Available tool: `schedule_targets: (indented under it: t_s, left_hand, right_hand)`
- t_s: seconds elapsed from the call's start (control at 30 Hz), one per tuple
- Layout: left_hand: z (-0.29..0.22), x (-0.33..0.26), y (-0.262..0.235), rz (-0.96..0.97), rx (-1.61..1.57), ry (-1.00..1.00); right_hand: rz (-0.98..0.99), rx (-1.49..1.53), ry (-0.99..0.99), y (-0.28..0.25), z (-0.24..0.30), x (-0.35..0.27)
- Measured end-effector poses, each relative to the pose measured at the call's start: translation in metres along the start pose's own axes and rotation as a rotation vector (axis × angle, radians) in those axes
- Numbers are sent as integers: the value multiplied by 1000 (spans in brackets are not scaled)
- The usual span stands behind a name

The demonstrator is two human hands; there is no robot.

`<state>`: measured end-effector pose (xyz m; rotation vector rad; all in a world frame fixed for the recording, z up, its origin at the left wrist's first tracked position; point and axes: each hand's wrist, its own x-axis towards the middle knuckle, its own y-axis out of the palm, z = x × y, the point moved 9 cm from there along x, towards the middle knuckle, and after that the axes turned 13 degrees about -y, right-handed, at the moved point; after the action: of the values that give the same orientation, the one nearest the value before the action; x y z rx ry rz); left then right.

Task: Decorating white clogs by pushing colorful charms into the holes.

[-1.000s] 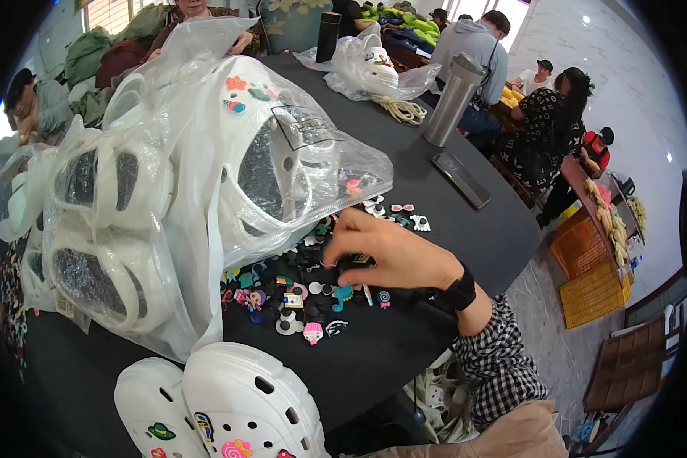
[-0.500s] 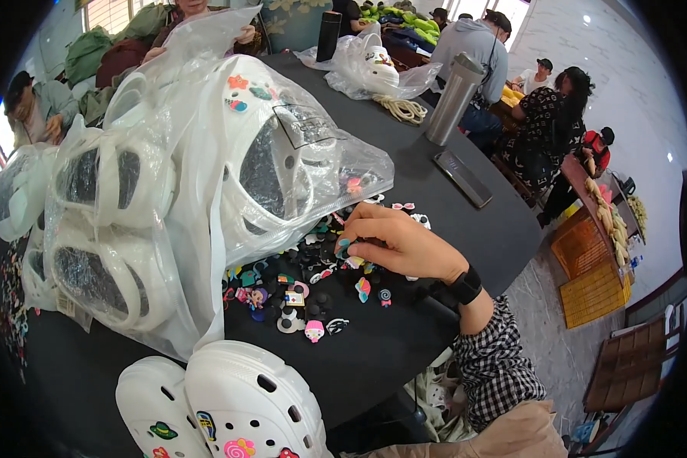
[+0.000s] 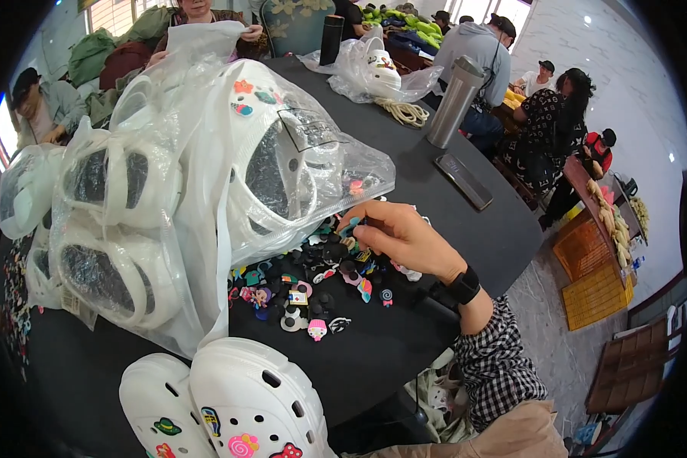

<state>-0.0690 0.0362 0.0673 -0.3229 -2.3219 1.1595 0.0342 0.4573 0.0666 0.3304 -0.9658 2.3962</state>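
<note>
My right hand (image 3: 408,243), wearing a black watch, is over the far right of a pile of small colourful shoe charms (image 3: 298,299). Its thumb and forefinger are pinched on a teal charm (image 3: 350,227), partly hidden by the fingers. A pink cupcake charm (image 3: 317,329) and a blue swirl lollipop charm (image 3: 387,296) lie along the pile's near edge. At the bottom left stands a pair of white clogs (image 3: 259,382) with charms fixed in several holes. My left hand is out of view.
Clear plastic bags of white clogs (image 3: 271,179) cover the table's left side. Farther right are a dark phone (image 3: 463,182), a steel tumbler (image 3: 456,99), a coiled cord (image 3: 403,114) and another bagged clog (image 3: 382,72). Several people sit around the room.
My right hand has drawn slightly up and away from the pile, its fingers still pinched on the teal charm. Some charms beneath have shifted. The view has moved a little.
</note>
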Motion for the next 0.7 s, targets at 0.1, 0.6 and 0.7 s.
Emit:
schedule_targets:
  t_s: [0.1, 0.6, 0.7]
  left_hand:
    - [-4, -1, -1, -18, -9, 22]
    - [-21, -2, 11, -64, -125, 182]
    - [-20, -9, 10, -122, -99, 211]
  right_hand:
    - [24, 127, 82, 5, 4, 1]
    - [81, 290, -39, 15, 72, -9]
    - [179, 390, -9, 40, 105, -14]
